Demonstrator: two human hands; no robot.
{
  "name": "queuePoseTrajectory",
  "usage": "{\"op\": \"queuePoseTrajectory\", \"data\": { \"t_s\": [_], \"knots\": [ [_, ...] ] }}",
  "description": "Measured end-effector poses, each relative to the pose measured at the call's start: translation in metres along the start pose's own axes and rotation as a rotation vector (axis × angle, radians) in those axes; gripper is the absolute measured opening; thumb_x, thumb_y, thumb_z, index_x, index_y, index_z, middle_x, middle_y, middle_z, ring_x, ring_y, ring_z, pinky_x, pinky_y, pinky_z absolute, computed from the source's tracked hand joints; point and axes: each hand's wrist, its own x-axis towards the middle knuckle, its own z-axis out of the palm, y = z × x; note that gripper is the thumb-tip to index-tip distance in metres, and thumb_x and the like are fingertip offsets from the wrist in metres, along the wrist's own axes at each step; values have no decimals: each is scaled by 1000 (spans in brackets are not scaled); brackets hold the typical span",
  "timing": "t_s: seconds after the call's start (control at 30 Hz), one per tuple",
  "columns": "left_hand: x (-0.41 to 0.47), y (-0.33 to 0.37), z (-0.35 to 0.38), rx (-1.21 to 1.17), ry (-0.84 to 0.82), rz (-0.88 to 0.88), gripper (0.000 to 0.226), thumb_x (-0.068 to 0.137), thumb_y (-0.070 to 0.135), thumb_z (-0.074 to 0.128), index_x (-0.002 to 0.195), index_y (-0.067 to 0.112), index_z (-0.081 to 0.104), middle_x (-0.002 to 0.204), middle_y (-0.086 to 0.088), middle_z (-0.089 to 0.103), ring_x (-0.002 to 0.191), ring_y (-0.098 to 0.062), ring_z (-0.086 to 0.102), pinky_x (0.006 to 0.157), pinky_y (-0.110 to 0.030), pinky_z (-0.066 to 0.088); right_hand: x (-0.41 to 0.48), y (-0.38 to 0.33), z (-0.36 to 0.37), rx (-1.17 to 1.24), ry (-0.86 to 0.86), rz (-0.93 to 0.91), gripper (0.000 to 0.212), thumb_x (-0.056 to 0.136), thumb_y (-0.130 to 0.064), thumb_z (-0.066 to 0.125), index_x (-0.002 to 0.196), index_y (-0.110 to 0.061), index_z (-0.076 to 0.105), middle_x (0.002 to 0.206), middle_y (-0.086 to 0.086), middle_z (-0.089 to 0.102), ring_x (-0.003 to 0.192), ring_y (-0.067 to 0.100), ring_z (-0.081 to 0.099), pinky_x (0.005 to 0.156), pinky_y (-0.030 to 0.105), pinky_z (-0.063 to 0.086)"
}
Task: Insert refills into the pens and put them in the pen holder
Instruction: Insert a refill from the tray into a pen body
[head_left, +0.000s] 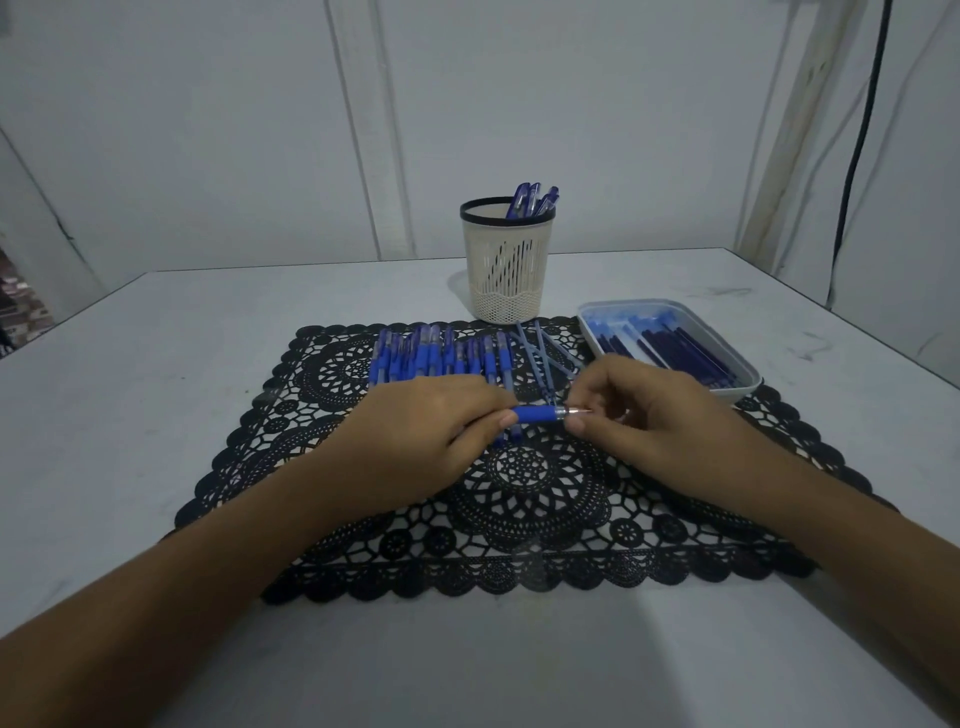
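Left hand grips blue pen; right hand pinches its tip.

Pale grey worktop, scuffed with dark marks on the right. Black lace mat spread flat across the middle. Cream slotted pen holder upright at the mat's far edge. Just right of it, a shallow grey tray, its near corner overlapping the mat.

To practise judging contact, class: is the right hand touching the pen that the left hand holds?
Touching. The head view shows the right hand pinching the pen near its metal tip, thumb below, finger above.
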Motion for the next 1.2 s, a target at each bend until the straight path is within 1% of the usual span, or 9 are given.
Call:
{"op": "queuePoseTrajectory", "data": {
  "t_s": [0.1,0.17,0.27,0.37,0.43,0.5,0.7,1.0,1.2],
  "knots": [
    [1,-1,0,-4,9,-2,46,89,47,25,105,27,62,70,22,46,64,2,46,55,-10,31,1,0,2,55,-41,23,29,74,-43,62,98,-31,50,79,-7,54,66,7,54,59,21,46],
    [1,-1,0,-5,10,-3,45,89,47,24,105,28,62,69,24,44,66,6,46,54,-11,29,1,-1,2,21,-23,35,26,74,-54,49,88,-33,55,73,-3,57,65,14,54,56,24,43],
    [1,-1,0,-11,7,-4,46,89,48,24,105,28,62,69,26,44,68,8,46,54,-10,29,0,0,1,2,3,23,8,83,-38,55,86,-33,60,70,-3,59,62,13,54,56,24,43],
    [1,-1,0,-16,8,-3,46,89,48,24,105,27,62,69,26,44,66,8,46,55,-10,29,0,2,2,78,-38,37,34,73,-43,64,104,-34,52,79,-9,56,68,7,56,63,21,48],
    [1,-1,0,-16,10,2,45,89,47,25,105,27,63,69,26,43,67,8,46,54,-10,31,0,1,4,64,-14,48,26,75,-47,57,98,-35,56,78,-7,59,68,7,57,63,22,49],
    [1,-2,0,-31,12,0,45,89,47,26,104,27,63,68,26,44,69,7,47,54,-11,33,1,1,3,65,50,31,5,84,-33,57,87,-32,61,74,-8,63,65,8,58,61,21,49],
    [1,-12,-1,-78,53,-64,47,89,48,27,102,23,64,71,17,53,73,2,52,55,-12,33,4,9,-3,37,195,82,14,85,-14,63,88,-27,65,73,-8,62,66,1,55,63,10,44],
    [2,-19,-2,-40,96,-126,38,91,39,33,102,20,63,71,17,51,68,5,49,54,-17,28,2,9,6,-486,-62,-94,19,86,-16,59,103,-21,65,96,-14,56,80,-7,44,73,0,31],
    [1,-16,-2,-34,97,-94,48,90,47,27,107,21,64,73,25,47,68,9,49,58,-11,30,4,9,8,-450,-89,-17,13,84,-24,62,97,-25,61,95,-14,56,89,1,49,81,14,41]
  ]
}}
